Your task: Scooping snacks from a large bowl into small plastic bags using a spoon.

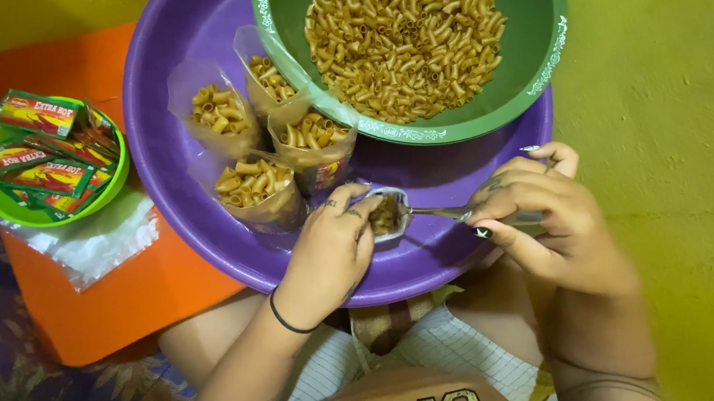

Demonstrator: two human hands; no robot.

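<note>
Small plastic bag [383, 217] – held open in the purple basin [164, 112] by left hand [331, 253] | green bowl [526, 68] of fried macaroni resting on the basin rim | four filled bags [253, 184] upright beside it | right hand [543, 218] gripping spoon [444, 212] – tip in the bag's mouth

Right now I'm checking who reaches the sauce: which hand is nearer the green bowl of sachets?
Left. The left hand sits between the green bowl of sachets and the right hand, which holds a spoon farther away.
</note>
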